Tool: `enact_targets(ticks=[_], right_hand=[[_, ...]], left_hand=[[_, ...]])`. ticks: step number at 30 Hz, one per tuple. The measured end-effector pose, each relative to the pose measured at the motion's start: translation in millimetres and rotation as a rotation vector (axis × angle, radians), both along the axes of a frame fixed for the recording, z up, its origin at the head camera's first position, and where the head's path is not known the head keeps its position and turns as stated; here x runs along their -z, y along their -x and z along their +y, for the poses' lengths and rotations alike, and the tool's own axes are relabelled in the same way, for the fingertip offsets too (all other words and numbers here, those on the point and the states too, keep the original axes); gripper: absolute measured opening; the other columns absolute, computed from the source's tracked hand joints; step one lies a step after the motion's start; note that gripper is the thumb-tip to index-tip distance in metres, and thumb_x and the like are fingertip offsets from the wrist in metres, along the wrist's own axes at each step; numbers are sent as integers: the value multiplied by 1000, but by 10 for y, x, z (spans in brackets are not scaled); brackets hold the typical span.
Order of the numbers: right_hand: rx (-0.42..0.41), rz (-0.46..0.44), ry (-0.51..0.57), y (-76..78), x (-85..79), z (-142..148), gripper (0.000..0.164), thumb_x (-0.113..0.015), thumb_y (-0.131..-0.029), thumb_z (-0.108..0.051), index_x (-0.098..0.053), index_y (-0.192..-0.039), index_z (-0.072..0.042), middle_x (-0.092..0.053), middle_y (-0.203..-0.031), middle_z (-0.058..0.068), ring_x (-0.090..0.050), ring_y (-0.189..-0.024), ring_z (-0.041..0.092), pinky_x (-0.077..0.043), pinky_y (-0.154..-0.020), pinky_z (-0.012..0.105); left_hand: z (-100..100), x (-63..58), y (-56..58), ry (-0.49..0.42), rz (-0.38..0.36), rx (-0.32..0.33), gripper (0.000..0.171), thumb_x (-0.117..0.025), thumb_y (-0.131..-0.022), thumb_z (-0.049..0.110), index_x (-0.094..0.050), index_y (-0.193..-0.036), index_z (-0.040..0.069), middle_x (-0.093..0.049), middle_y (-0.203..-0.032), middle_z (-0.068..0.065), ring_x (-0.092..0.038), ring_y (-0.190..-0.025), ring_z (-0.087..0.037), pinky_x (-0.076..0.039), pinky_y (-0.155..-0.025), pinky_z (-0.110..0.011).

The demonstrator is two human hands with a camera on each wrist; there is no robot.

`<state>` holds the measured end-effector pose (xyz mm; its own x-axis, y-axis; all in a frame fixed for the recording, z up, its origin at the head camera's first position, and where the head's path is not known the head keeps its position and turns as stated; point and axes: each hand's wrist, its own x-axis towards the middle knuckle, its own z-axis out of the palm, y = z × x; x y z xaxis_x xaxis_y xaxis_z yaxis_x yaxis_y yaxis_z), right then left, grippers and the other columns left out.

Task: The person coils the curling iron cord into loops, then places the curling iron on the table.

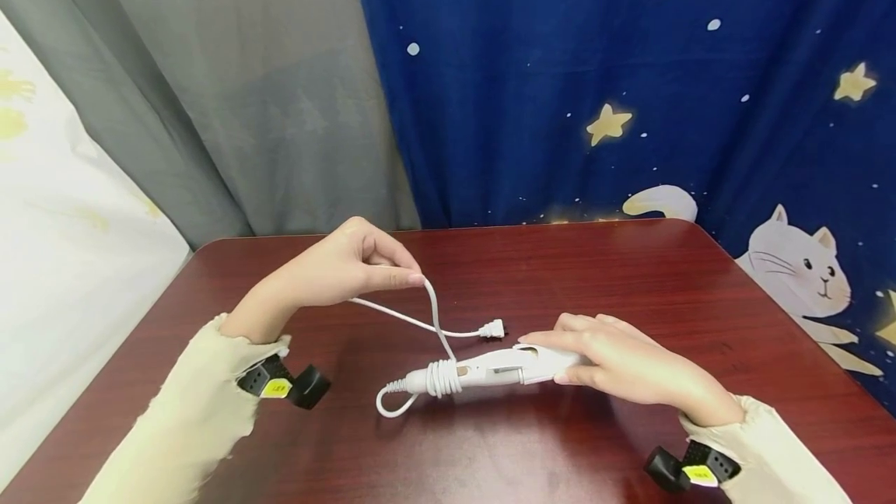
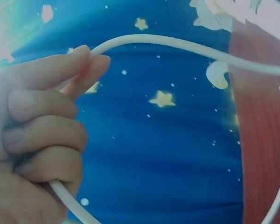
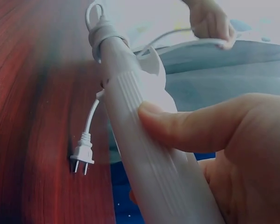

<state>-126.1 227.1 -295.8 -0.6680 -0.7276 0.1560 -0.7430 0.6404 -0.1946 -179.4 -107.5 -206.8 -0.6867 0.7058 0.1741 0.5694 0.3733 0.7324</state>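
A white hair iron (image 1: 490, 368) lies across the front middle of the table, several turns of its white power cord (image 1: 442, 378) wound round the handle end. My left hand (image 1: 357, 263), raised left of it, pinches the cord between thumb and forefinger. In the left wrist view, the other fingers (image 2: 46, 130) curl round another stretch of cord. From that hand the cord's loose end runs back to a two-pin plug (image 1: 493, 329) behind the iron. My right hand (image 1: 616, 352) grips the iron's wide end, its thumb on the ribbed body (image 3: 144, 126) in the right wrist view.
The dark red wooden table (image 1: 560, 271) reaches back to a grey curtain (image 1: 280, 99) and a blue star-patterned curtain (image 1: 532, 99). White cloth (image 1: 70, 255) hangs along the left side. Each wrist carries a small black camera.
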Motion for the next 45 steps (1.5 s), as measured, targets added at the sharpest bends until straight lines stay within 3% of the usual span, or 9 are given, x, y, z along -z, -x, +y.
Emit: enact_targets(ticks=[11, 16, 20, 24, 29, 35, 40, 42, 45], right_hand=[[61, 12, 72, 78, 46, 80, 50, -66, -83, -25, -51, -131, -28, -50, -93, -16, -45, -70, 1, -39, -61, 23], [101, 38, 98, 105, 79, 86, 49, -65, -84, -25, -50, -131, -26, -51, -96, -15, -48, -73, 1, -41, -62, 26], [119, 90, 97, 112, 86, 57, 51, -67, -82, -24, -50, -131, -29, -52, -97, -14, -51, -79, 2, -41, -64, 27], [118, 149, 70, 122, 85, 0, 52, -69, -81, -25, -52, -130, -29, -53, -96, -12, -51, -83, 4, -38, -66, 29], [142, 184, 43, 137, 91, -86, 54, -70, -79, -27, -52, -130, -31, -53, -95, -11, -49, -83, 5, -35, -67, 28], [224, 234, 45, 176, 137, -180, 51, -67, -83, -29, -50, -131, -28, -53, -91, -5, -52, -78, 12, -36, -62, 29], [316, 271, 127, 239, 175, -143, 51, -68, -82, -24, -51, -130, -21, -55, -91, 4, -54, -76, 20, -41, -58, 37], [366, 233, 208, 273, 175, -95, 51, -68, -83, -21, -50, -131, -20, -56, -93, 6, -54, -78, 22, -43, -61, 40], [454, 162, 353, 325, 159, -8, 51, -66, -84, -18, -48, -132, -18, -56, -98, 9, -52, -82, 24, -42, -65, 45]], left_hand=[[-19, -89, -224, 62, -79, 81, 10, -65, -86, 18, -73, -89, 14, -42, -45, 5, -25, -43, -5, -22, -39, -25], [52, -60, -284, 15, -138, 79, 10, -65, -85, 15, -73, -89, 10, -56, -52, 2, -34, -45, -4, -25, -40, -23], [146, -21, -315, -26, -120, 38, 11, -65, -85, 18, -74, -88, 13, -49, -49, 4, -30, -42, -5, -21, -37, -24], [238, -8, -328, -64, -111, -104, 12, -65, -85, 26, -74, -88, 17, -28, -44, 3, -19, -39, -10, -14, -36, -27], [379, 0, -330, -128, -172, -233, 14, -67, -83, 26, -74, -86, 15, -25, -43, 3, -18, -40, -12, -12, -37, -27], [539, 33, -362, -180, -166, -192, 13, -67, -83, 19, -74, -86, 8, -56, -51, 3, -33, -41, -8, -20, -37, -24], [538, 78, -396, -219, -167, -189, 13, -66, -83, 16, -73, -87, 6, -45, -46, 2, -26, -41, -10, -15, -38, -25], [496, 112, -407, -239, -161, -194, 14, -65, -85, 17, -73, -92, 7, -35, -44, 1, -25, -40, -12, -14, -37, -26], [432, 190, -400, -266, -138, -174, 20, -61, -88, 17, -70, -103, 8, -35, -46, -2, -32, -42, -13, -16, -36, -27]])
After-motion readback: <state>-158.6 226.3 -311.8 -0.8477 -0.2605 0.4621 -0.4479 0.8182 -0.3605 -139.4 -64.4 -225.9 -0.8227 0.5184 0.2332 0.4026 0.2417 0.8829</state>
